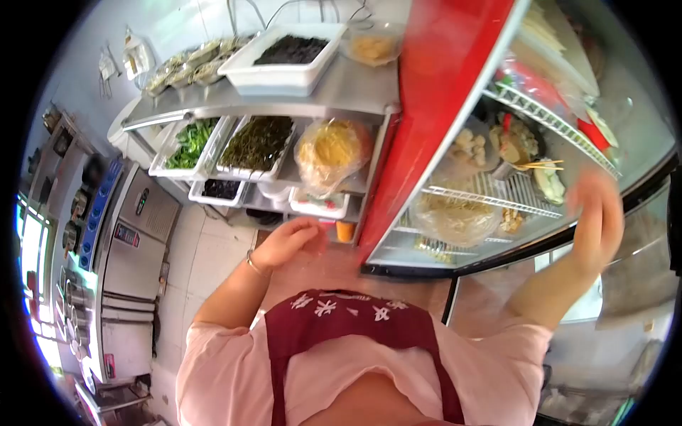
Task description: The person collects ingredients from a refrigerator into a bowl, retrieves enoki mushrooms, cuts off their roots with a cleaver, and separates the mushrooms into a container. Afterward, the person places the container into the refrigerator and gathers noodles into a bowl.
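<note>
My left hand [290,243], with a bracelet at the wrist, hangs in the air in front of the steel shelf [362,92]. Its fingers are loosely bent and nothing shows in them. On the other side, my right hand [600,209] is raised before the open fridge [455,135], near the edge of its glass door [511,255]. Its fingers look stretched out, though blurred, and I see nothing held; whether it touches the door I cannot tell. Inside the fridge are a bowl of food with chopsticks [541,165], pale round pieces in a bag [469,148] and a bag of sprout-like strands [455,216].
A white tub of dark food [284,60], a bowl [373,46] and several wrapped bowls [192,64] stand on the top shelf. Below are trays of leafy greens [192,145] and dark strands [257,145], and a bag of yellow food [332,150]. Steel cabinets [138,263] line the left.
</note>
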The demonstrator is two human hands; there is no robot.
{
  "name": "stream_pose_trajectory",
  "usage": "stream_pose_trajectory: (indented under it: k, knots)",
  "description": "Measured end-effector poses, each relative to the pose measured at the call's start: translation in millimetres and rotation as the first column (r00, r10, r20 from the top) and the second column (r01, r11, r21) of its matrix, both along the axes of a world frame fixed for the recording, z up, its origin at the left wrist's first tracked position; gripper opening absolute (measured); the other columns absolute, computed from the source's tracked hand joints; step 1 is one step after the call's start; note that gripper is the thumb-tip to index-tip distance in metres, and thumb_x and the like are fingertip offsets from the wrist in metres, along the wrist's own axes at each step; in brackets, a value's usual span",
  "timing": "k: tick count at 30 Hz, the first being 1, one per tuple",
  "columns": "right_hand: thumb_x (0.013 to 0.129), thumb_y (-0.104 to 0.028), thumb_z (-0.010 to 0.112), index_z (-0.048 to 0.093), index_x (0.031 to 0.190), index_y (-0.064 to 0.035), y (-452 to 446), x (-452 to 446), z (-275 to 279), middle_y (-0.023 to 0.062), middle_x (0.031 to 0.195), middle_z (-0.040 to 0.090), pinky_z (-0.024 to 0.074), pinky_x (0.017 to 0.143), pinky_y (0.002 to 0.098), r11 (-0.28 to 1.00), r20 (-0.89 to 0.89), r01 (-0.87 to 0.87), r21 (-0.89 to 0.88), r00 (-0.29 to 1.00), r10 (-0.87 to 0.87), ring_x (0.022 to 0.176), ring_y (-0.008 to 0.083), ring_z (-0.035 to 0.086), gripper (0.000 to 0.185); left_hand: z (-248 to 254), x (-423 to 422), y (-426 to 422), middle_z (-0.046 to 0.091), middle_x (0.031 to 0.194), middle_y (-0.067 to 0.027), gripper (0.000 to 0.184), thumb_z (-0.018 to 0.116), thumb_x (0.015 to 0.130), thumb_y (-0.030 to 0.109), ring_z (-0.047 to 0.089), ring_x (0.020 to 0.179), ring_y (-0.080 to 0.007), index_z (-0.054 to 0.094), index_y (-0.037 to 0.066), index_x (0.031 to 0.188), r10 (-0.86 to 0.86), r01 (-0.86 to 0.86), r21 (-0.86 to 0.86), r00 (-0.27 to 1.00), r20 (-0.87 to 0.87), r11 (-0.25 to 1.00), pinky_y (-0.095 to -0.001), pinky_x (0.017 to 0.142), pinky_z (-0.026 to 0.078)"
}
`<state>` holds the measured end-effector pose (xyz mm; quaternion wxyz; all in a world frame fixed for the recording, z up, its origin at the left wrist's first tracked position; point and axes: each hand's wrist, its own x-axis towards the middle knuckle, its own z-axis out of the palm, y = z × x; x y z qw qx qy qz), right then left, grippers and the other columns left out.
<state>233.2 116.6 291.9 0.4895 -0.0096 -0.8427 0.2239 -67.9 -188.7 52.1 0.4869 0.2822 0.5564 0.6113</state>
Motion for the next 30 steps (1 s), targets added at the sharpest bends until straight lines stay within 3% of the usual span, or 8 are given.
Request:
stream_pose_trajectory:
  k: [2, 4, 6, 7, 11, 17, 23, 30]
  knots:
    - [0.087, -0.021, 0.058, 0.060, 0.080, -0.0043, -5, 3, -81, 0.0160, 0.081, 0.061, 0.0443, 0.044, 0.0232, 0.625, -0.243, -0.761, -0.176, 0.649, 0.721, 0.052, 0.0202, 0.056, 0.018, -11, -18, -6, 0.062, 0.097, -0.0067, 0.024, 0.046, 0.095, 0.017, 0.059, 0.084, -0.0123, 0.054, 0.001, 0.111, 0.022, -0.022, 0.001, 0.998, -0.056, 1.000, -0.0272, 0.074, 0.049]
    - [0.086, -0.030, 0.059, 0.060, 0.092, -0.0055, 13, 8, -244, 0.0190, 0.086, 0.062, 0.0513, 0.055, 0.0341, -0.426, -0.707, -0.711, -0.559, 0.141, 0.693, 0.064, 0.0279, 0.062, 0.025, -30, -37, -9, 0.062, 0.097, -0.0062, 0.023, 0.046, 0.095, 0.016, 0.059, 0.083, -0.0116, 0.054, 0.001, 0.111, 0.050, -0.051, -0.021, 0.998, -0.040, 0.998, -0.0257, 0.074, 0.049]
    - [0.085, -0.029, 0.059, 0.061, 0.096, -0.0047, -33, 9, -385, 0.0175, 0.090, 0.063, 0.0506, 0.063, 0.0370, 0.137, 0.005, -0.058, -0.989, 0.907, 0.421, 0.073, 0.0300, 0.062, 0.026, -39, -57, -15, 0.062, 0.097, -0.0063, 0.024, 0.045, 0.095, 0.016, 0.059, 0.082, -0.0113, 0.054, 0.000, 0.111, 0.048, -0.054, -0.064, 0.995, -0.083, 0.996, -0.0251, 0.073, 0.049]
    - [0.085, -0.028, 0.059, 0.061, 0.098, -0.0042, -57, 19, -431, 0.0168, 0.091, 0.064, 0.0503, 0.068, 0.0385, 0.367, 0.570, 0.454, -0.812, 0.750, 0.334, 0.078, 0.0310, 0.063, 0.027, -45, -69, -18, 0.062, 0.096, -0.0062, 0.024, 0.046, 0.095, 0.016, 0.059, 0.082, -0.0110, 0.053, 0.000, 0.112, 0.055, -0.059, -0.080, 0.997, -0.061, 0.995, -0.0253, 0.073, 0.049]
    - [0.081, -0.023, 0.060, 0.061, 0.103, 0.0001, -88, -5, -380, 0.0202, 0.098, 0.064, 0.0480, 0.081, 0.0421, 0.607, 0.953, 0.748, -0.268, 0.296, 0.056, 0.090, 0.0392, 0.061, 0.032, -27, -126, -43, 0.062, 0.096, -0.0064, 0.025, 0.051, 0.093, 0.015, 0.060, 0.080, -0.0112, 0.054, -0.002, 0.111, 0.113, -0.124, -0.018, 0.947, -0.300, 0.992, -0.0247, 0.071, 0.049]
    - [0.080, -0.016, 0.058, 0.059, 0.106, 0.0016, -66, -32, -425, 0.0229, 0.099, 0.063, 0.0471, 0.084, 0.0438, 0.968, 0.849, 0.250, -0.009, 0.513, -0.125, 0.095, 0.0383, 0.060, 0.031, 58, -294, -83, 0.058, 0.077, 0.0023, 0.018, 0.057, 0.090, 0.017, 0.046, 0.063, -0.0047, 0.062, 0.003, 0.100, 0.697, -0.621, 0.431, 0.276, -0.662, 0.655, -0.0190, 0.056, 0.038]
    - [0.085, -0.020, 0.059, 0.062, 0.102, 0.0009, -151, -97, -396, 0.0203, 0.092, 0.065, 0.0519, 0.071, 0.0354, 0.825, 0.862, 0.487, -0.287, 0.507, 0.000, 0.082, 0.0315, 0.066, 0.027, 96, -293, -89, 0.059, 0.083, -0.0016, 0.023, 0.052, 0.092, 0.012, 0.050, 0.070, -0.0068, 0.059, 0.000, 0.109, 0.458, -0.302, 0.358, 0.713, -0.531, 0.884, -0.0202, 0.064, 0.041]
    - [0.083, -0.020, 0.061, 0.062, 0.104, -0.0011, -173, -109, -394, 0.0189, 0.087, 0.066, 0.0516, 0.068, 0.0369, 0.791, 0.931, 0.532, -0.301, 0.342, 0.125, 0.077, 0.0309, 0.065, 0.028, -80, -267, -78, 0.062, 0.079, -0.0008, 0.023, 0.057, 0.089, 0.019, 0.055, 0.070, -0.0079, 0.062, 0.003, 0.104, -0.270, 0.206, -0.245, 0.925, -0.266, 0.947, -0.0233, 0.064, 0.045]
